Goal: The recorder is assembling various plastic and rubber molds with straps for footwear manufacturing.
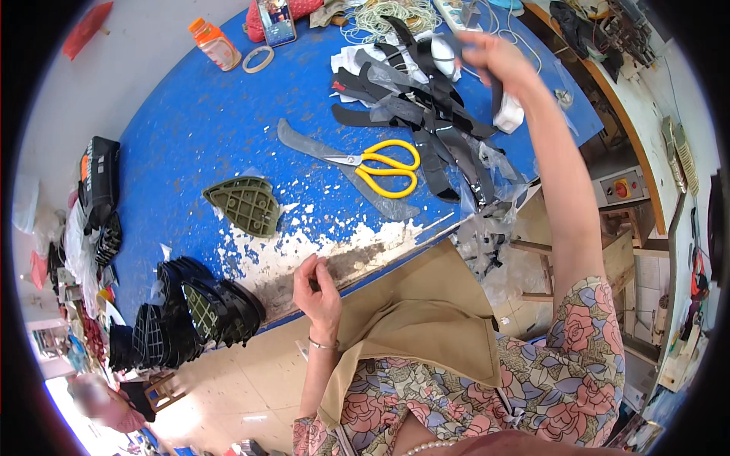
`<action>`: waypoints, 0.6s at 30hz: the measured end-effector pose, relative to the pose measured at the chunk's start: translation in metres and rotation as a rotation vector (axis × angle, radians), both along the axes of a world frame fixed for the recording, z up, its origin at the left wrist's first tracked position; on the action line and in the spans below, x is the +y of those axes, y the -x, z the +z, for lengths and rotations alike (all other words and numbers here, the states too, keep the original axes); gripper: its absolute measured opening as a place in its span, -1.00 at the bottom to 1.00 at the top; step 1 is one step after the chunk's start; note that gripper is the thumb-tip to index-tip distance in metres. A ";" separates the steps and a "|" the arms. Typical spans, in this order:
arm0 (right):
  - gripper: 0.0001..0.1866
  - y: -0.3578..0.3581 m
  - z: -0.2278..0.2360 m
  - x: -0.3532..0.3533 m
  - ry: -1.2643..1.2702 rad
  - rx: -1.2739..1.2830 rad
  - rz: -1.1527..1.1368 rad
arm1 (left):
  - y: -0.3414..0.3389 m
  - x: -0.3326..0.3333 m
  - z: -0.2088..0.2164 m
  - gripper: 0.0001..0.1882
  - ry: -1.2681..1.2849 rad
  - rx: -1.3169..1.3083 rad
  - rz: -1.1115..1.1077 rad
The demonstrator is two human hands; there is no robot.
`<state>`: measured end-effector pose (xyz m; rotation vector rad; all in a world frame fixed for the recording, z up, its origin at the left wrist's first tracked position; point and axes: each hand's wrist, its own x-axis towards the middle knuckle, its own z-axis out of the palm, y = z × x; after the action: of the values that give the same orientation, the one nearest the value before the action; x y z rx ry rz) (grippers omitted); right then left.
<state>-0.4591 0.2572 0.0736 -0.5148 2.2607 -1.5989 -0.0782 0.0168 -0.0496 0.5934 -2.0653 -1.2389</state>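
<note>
At the far right of the blue table (167,159), my right hand (498,62) reaches over a heap of black curved strips (437,99). Its fingers are closed on a dark curved strip (497,99), partly hidden and blurred. My left hand (318,295) is curled at the table's near edge; whatever its fingers hold, if anything, is hidden. Yellow-handled scissors (391,169) lie across a grey curved strip (300,142) in the middle. To their left rests an olive green ribbed plastic piece (245,205).
Stacked black and green plastic pieces (194,311) stand at the near left edge. An orange-capped bottle (214,45), a tape roll (258,59) and a phone (275,21) are at the back. Tangled cord (391,19) lies behind the heap. Brown cloth (418,319) covers my lap.
</note>
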 end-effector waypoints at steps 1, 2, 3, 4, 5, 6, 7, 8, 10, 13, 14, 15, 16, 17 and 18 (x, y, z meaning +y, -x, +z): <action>-0.54 -0.023 -0.006 0.001 -0.066 -0.047 0.000 | 0.002 0.001 0.001 -0.82 0.036 0.003 -0.004; -0.54 -0.046 -0.012 0.005 -0.133 -0.094 -0.006 | 0.004 0.002 0.001 -0.82 0.070 0.005 -0.013; -0.54 -0.062 -0.020 0.012 -0.144 -0.127 -0.023 | 0.007 0.004 0.000 -0.83 0.117 0.007 -0.007; -0.54 -0.074 -0.030 0.016 -0.149 -0.166 -0.031 | 0.007 0.003 -0.001 -0.83 0.118 0.000 -0.004; -0.56 -0.081 -0.038 0.023 -0.172 -0.172 -0.034 | 0.007 0.003 -0.002 -0.83 0.134 0.018 0.006; -0.56 -0.089 -0.039 0.029 -0.173 -0.176 -0.032 | 0.009 0.003 -0.005 -0.83 0.148 0.038 0.016; -0.58 -0.096 -0.039 0.034 -0.200 -0.141 -0.060 | 0.013 0.005 -0.007 -0.83 0.140 0.054 0.032; -0.60 -0.100 -0.039 0.040 -0.226 -0.104 -0.088 | 0.016 0.007 -0.008 -0.83 0.141 0.052 0.034; -0.61 -0.103 -0.043 0.042 -0.247 -0.069 -0.086 | 0.018 0.007 -0.006 -0.84 0.243 0.050 0.061; -0.61 -0.105 -0.051 0.031 -0.442 0.408 -0.128 | 0.016 0.001 -0.017 -0.85 0.381 0.072 0.128; -0.60 -0.110 -0.059 0.027 -0.389 0.507 -0.142 | 0.018 0.001 -0.002 -0.84 0.572 0.044 0.102; -0.63 -0.121 -0.048 0.016 -0.507 0.630 -0.119 | 0.014 0.001 -0.004 -0.85 0.581 -0.002 0.137; -0.65 -0.128 -0.043 0.009 -0.426 0.652 -0.113 | 0.015 0.001 -0.002 -0.85 0.608 0.019 0.099; -0.68 -0.136 -0.039 0.004 -0.310 0.608 -0.101 | 0.016 0.003 -0.003 -0.86 0.565 0.039 0.086; -0.72 -0.133 -0.049 0.010 -0.225 0.623 -0.074 | 0.019 0.008 0.009 -0.85 0.476 0.013 0.006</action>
<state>-0.3264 0.2672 0.0241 -0.9848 2.8891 -1.3091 -0.0970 0.0247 -0.0407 0.3657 -2.2367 -0.7013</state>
